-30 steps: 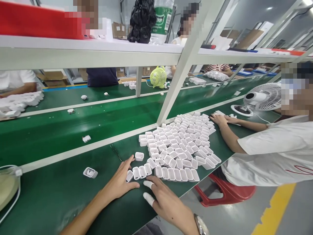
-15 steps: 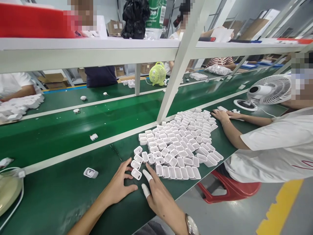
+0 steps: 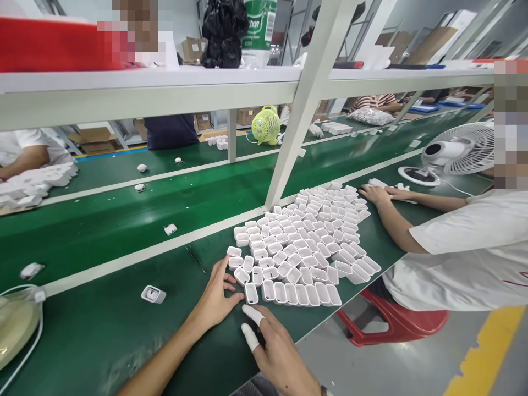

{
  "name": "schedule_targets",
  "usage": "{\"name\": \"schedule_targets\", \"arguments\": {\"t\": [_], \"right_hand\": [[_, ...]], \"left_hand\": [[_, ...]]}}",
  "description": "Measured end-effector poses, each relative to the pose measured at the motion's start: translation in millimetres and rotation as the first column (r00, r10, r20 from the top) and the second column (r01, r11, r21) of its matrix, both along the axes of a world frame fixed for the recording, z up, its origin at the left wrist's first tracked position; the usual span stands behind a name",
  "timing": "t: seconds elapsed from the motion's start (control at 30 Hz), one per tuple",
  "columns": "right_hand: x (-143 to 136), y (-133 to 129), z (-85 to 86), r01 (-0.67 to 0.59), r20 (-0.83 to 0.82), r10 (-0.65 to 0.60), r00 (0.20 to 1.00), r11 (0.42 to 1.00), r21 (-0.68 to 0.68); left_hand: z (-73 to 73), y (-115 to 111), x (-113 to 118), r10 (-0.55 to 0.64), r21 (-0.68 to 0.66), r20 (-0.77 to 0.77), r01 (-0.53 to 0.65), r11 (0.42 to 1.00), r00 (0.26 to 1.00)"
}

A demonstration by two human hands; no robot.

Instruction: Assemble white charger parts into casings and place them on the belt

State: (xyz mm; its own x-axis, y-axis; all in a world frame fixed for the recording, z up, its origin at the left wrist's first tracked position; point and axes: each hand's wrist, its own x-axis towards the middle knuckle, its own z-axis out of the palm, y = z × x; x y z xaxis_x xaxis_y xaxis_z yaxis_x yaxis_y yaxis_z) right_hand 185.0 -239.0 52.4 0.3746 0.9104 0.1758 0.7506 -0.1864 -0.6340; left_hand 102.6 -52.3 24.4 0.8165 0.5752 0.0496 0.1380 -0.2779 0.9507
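Observation:
Many small white plastic cases (image 3: 303,258), shaped like open-topped rounded boxes, stand packed together on the green table in front of me. My left hand (image 3: 218,294) rests at the left edge of this group, fingers apart, its fingertips against or very close to the outer cases. Just right of its thumb stands one white case (image 3: 251,293), upright with its opening facing up. My right hand (image 3: 278,346) hovers near that case's front side, holding nothing. White finger cots (image 3: 252,314) cover two of its fingertips, which are spread.
One white case (image 3: 153,294) with a part inside lies to the left. Tweezers (image 3: 194,258) lie near the pale rail. Parts sit on the green conveyor (image 3: 103,231). A shelf post (image 3: 292,137) rises behind the cases. At right, a co-worker's hands (image 3: 375,195) handle white pieces near a fan (image 3: 454,151).
My left hand has moved right, and the loose cases at the left edge have shifted right against the group. The right hand has moved slightly right and down. Parts on the conveyor have moved right.

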Motion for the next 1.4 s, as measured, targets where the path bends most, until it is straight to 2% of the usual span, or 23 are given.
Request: {"name": "schedule_targets", "arguments": {"t": [0.17, 0.27, 0.37, 0.47, 0.6, 0.7, 0.77, 0.87, 0.93, 1.0, 1.03, 1.1, 1.17, 1.23, 1.33, 1.4], "right_hand": [[1.8, -2.5, -6.8, 0.029, 0.019, -0.029, 0.999, 0.999, 0.023], [2.6, -1.0, -6.9, 0.020, 0.019, -0.020, 1.000, 1.000, 0.022], [3.6, 0.6, -5.7, 0.016, 0.029, -0.017, 0.999, 0.999, 0.038], [4.7, 0.0, -7.7, 0.009, 0.049, -0.012, 0.999, 0.998, 0.063], [7.5, -2.2, -26.0, -0.064, 0.067, 0.056, 0.996, 0.992, 0.112], [9.6, -1.3, -42.9, -0.115, 0.071, 0.104, 0.992, 0.979, 0.166], [9.7, 1.6, -45.5, -0.159, 0.076, 0.147, 0.986, 0.966, 0.204], [5.8, 10.7, -30.9, -0.221, 0.078, 0.210, 0.975, 0.956, 0.193], [0.2, 20.9, -14.1, -0.258, 0.090, 0.247, 0.965, 0.953, 0.160], [-7.4, 34.7, 2.2, -0.291, 0.130, 0.272, 0.953, 0.943, 0.158], [-11.7, 43.0, 9.1, -0.306, 0.158, 0.281, 0.947, 0.938, 0.164], [-20.3, 62.8, 20.2, -0.339, 0.209, 0.303, 0.930, 0.927, 0.163], [-28.4, 86.4, 28.4, -0.378, 0.250, 0.335, 0.909, 0.914, 0.150], [-36.0, 112.5, 34.8, -0.408, 0.278, 0.361, 0.890, 0.903, 0.135], [-46.8, 150.6, 40.7, -0.431, 0.262, 0.393, 0.882, 0.896, 0.109], [-53.2, 171.3, 40.7, -0.439, 0.189, 0.416, 0.890, 0.892, 0.106]], "left_hand": [[-3.1, 10.0, 3.7, 0.020, 0.077, 0.009, -0.021, 0.997, 1.000], [-10.7, 15.0, 11.0, 0.056, 0.084, 0.040, -0.059, 0.995, 0.998], [-16.8, 18.0, 21.1, 0.044, 0.076, 0.039, -0.047, 0.996, 0.998], [-16.4, 17.0, 28.2, 0.034, 0.065, 0.026, -0.035, 0.997, 0.999], [0.1, 12.6, 16.7, 0.033, 0.143, 0.046, -0.040, 0.989, 0.998], [23.8, 17.7, -13.5, 0.063, 0.292, 0.071, -0.081, 0.953, 0.996], [39.6, 29.3, -41.9, 0.151, 0.379, 0.099, -0.177, 0.908, 0.984], [51.9, 55.4, -90.3, 0.391, 0.434, 0.170, -0.425, 0.794, 0.904], [49.7, 71.3, -121.4, 0.559, 0.413, 0.200, -0.586, 0.697, 0.805], [41.1, 80.3, -147.1, 0.659, 0.374, 0.184, -0.672, 0.639, 0.729], [35.7, 81.7, -156.8, 0.677, 0.361, 0.156, -0.679, 0.639, 0.719], [24.4, 79.6, -168.9, 0.654, 0.355, 0.077, -0.633, 0.687, 0.753], [14.7, 75.1, -171.4, 0.596, 0.365, 0.004, -0.556, 0.747, 0.803], [7.4, 72.5, -166.7, 0.551, 0.377, -0.030, -0.501, 0.779, 0.834], [-0.7, 73.9, -155.2, 0.531, 0.417, -0.033, -0.471, 0.777, 0.847], [-5.3, 75.7, -150.5, 0.529, 0.442, -0.024, -0.466, 0.767, 0.848]]}}
